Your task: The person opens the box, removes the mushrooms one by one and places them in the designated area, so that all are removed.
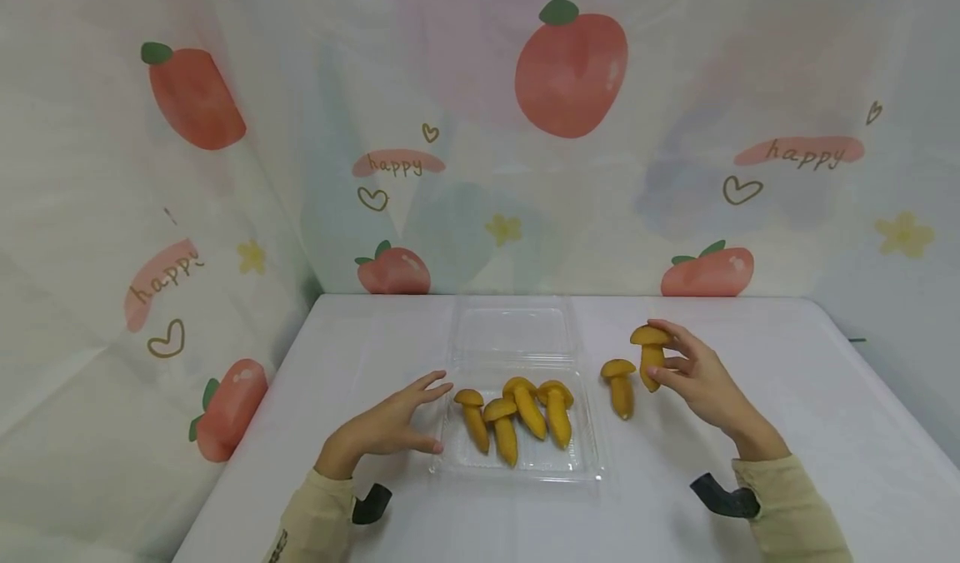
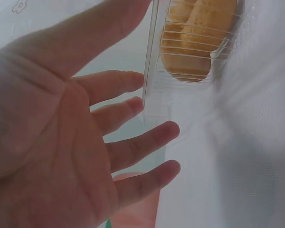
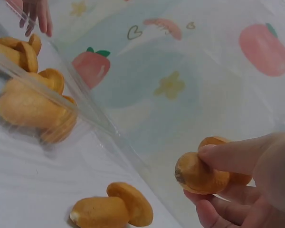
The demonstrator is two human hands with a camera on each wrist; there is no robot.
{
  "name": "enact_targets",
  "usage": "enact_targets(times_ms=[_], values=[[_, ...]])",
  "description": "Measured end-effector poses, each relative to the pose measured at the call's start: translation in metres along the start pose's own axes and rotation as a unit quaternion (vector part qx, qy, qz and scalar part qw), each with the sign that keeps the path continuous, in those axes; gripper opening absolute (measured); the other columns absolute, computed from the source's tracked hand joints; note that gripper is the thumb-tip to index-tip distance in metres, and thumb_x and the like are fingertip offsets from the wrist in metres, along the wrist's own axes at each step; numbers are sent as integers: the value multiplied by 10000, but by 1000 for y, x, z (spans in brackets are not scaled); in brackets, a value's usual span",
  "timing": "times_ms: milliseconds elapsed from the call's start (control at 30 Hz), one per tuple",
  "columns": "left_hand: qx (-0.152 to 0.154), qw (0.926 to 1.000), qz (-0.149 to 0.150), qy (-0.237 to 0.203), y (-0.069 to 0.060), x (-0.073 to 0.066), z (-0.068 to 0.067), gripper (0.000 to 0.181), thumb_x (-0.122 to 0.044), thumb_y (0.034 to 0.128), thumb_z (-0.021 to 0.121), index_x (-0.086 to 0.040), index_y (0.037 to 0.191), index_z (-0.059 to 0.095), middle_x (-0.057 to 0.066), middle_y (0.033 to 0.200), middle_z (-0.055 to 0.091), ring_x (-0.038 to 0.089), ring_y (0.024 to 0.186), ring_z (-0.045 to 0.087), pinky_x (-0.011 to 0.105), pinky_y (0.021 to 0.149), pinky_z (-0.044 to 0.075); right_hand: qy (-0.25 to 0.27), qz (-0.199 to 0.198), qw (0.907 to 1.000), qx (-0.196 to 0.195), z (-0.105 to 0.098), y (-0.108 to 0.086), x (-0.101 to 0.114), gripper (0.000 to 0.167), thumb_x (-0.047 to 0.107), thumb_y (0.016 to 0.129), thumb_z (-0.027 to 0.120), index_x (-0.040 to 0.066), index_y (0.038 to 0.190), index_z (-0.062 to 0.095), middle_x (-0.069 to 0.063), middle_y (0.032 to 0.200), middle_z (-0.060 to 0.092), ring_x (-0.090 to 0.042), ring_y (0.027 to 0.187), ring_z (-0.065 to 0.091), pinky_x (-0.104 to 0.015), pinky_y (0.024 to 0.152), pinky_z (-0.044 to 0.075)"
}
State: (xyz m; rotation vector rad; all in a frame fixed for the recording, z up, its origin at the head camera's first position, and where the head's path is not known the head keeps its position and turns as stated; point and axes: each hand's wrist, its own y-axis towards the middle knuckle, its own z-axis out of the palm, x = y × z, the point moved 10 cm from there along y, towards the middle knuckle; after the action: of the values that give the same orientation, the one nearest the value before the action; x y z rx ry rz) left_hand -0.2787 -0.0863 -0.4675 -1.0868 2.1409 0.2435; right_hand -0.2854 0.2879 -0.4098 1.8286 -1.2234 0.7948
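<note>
Big red fruits, hearts and the word "happy" cover the cloth wall behind a white desk. On the desk sits a clear box with its lid laid back on the far side. Four yellow mushrooms lie in the box, side by side, with their caps at the far end and their stems at the near end (they lean a little, not quite straight).

One more mushroom, the held mushroom, is in the right hand. That hand pinches it between the thumb and the fingers, and it looks lifted off the desk. Its cap is up and its stem hangs down, so its long way runs much like the ones in the box. The box is to the left of it and a bit nearer the person. Right in between lies a loose mushroom on the desk, just outside the box, and the right hand is the closer one to it.

On the other side, the left hand is spread wide and holds nothing. It is the closer hand to the box, right by its left edge, but I cannot tell if it touches
</note>
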Motion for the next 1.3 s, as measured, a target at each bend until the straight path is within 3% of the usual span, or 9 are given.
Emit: enact_targets(times_ms=[167,267,400,533,733,1000,1300], values=[[54,10000,16,-66,0,1,1,928,-243,829,845,-54,1579,333,152,1702,166,402,1552,217,628,1204,273,-43,376,9989,283,-1,-2,-27,662,64,983,643,-20,1545,304,-254,1433,446,21,998,632,-152,809,566],[29,9999,-60,-81,-1,0,1,924,-239,828,845,-62,1579,337,140,1704,165,396,1555,215,625,1208,269,-78,660,9967,473,0,-4,-42,665,86,986,644,-23,1544,300,-281,1458,433,-197,1084,672,-159,820,560],[5,10000,-75,-33,-2,-3,1,923,-249,828,844,-59,1577,340,142,1704,166,405,1550,224,630,1204,273,-451,1011,9920,607,1,-7,-62,655,103,972,669,-28,1521,337,-306,1449,467,-456,1179,604,-139,826,524],[12,10000,-37,23,-3,-6,0,929,-260,826,845,-42,1574,339,156,1701,168,418,1544,232,635,1198,279,-777,1076,9889,676,4,-9,-73,631,69,945,692,-55,1479,380,-314,1394,517,-463,1185,585,-151,819,516],[-34,10000,41,71,-2,-5,-1,937,-261,821,848,-25,1571,336,172,1694,180,417,1542,235,625,1200,282,-890,1303,9835,884,7,-10,-87,619,0,919,684,-78,1449,372,-363,1344,514,-450,1110,626,-299,779,585],[-19,10000,44,-22,-3,-5,1,940,-259,816,852,-21,1568,340,175,1694,179,424,1542,232,635,1195,279,-1110,1595,9772,855,7,-14,-96,635,34,908,717,-44,1441,381,-328,1325,527,-445,1131,582,-431,846,580],[-8,10000,50,39,-4,-6,0,935,-273,821,848,-34,1571,342,163,1697,176,421,1541,237,637,1192,284,-942,1618,9788,830,8,-12,-92,664,68,907,737,-63,1451,379,-347,1325,532,-422,1111,610,-348,794,581]])
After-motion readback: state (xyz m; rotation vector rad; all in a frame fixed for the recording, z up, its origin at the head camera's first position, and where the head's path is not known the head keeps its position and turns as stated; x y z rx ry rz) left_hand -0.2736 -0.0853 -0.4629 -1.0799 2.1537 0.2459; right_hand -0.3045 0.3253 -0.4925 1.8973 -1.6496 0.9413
